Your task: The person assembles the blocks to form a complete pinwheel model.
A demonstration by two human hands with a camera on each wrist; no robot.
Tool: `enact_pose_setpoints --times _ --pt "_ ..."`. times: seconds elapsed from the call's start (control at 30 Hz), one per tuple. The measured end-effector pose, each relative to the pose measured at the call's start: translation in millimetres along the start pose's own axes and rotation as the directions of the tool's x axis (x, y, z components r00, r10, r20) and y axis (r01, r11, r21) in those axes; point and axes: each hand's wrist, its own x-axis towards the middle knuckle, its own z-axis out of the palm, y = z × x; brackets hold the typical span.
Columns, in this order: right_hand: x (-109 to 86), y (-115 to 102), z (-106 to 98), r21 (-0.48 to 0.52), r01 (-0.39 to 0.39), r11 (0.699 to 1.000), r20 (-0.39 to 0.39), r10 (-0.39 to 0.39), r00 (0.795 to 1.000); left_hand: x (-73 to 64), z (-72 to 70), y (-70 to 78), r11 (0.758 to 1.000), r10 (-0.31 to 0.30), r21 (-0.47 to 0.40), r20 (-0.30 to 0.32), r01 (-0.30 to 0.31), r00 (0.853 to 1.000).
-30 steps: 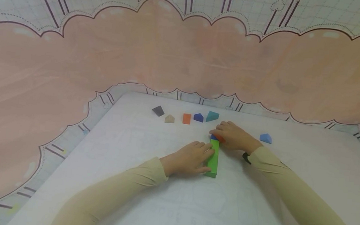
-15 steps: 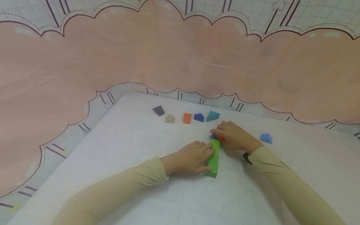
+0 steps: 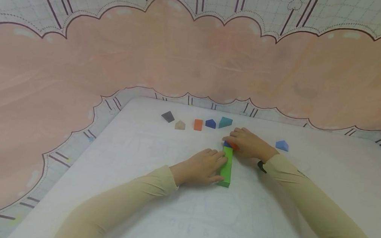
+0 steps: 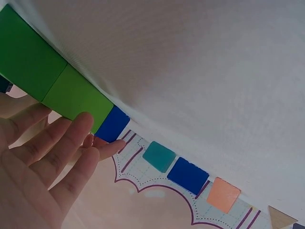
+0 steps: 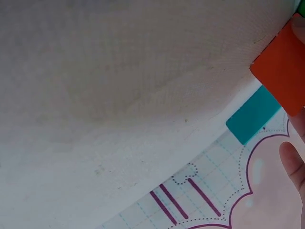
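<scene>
A line of green blocks (image 3: 226,171) lies on the white table, ending at its far end in a blue block (image 3: 227,144). My left hand (image 3: 200,168) lies along the left side, its fairly straight fingers touching the green. The left wrist view shows a darker green block (image 4: 29,52), a lighter green block (image 4: 78,98) and the blue block (image 4: 113,124) end to end. At the far right side, my right hand (image 3: 247,143) pinches a red-orange block (image 5: 280,67) beside the blue one. Its fingers partly hide that block in the head view.
Behind the hands, a loose row holds a dark grey block (image 3: 168,116), a tan block (image 3: 180,125), an orange block (image 3: 198,125), a dark blue block (image 3: 210,123) and a teal block (image 3: 225,122). A light blue block (image 3: 282,145) lies right of the right hand. A patterned cloth (image 3: 195,59) hangs behind.
</scene>
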Motion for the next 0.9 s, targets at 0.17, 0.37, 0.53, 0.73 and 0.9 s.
enact_pose_setpoints --times 0.17,0.37,0.53,0.73,0.9 --pt "0.4 -0.2 -0.4 -0.003 -0.002 1.0 -0.001 0.002 1.0 0.3 0.7 -0.4 1.0 -0.002 -0.004 0.0 0.002 1.0" --pt "0.3 0.1 -0.9 -0.014 0.01 1.0 -0.01 -0.01 1.0 0.7 0.7 -0.8 1.0 -0.001 -0.002 -0.006 0.001 1.0" --pt "-3.7 2.2 -3.3 -0.014 -0.015 1.0 -0.003 0.015 1.0 1.4 0.3 -0.7 1.0 0.005 -0.012 -0.015 -0.005 1.0" --pt "-18.5 9.3 -10.0 -0.023 -0.081 0.996 -0.02 0.08 0.997 1.0 -0.5 0.3 1.0 0.009 -0.002 -0.025 -0.009 1.0" --pt "-35.4 19.5 -15.7 -0.044 -0.107 0.993 -0.071 0.104 0.992 0.2 -0.2 0.5 1.0 0.012 0.013 -0.033 -0.011 0.999"
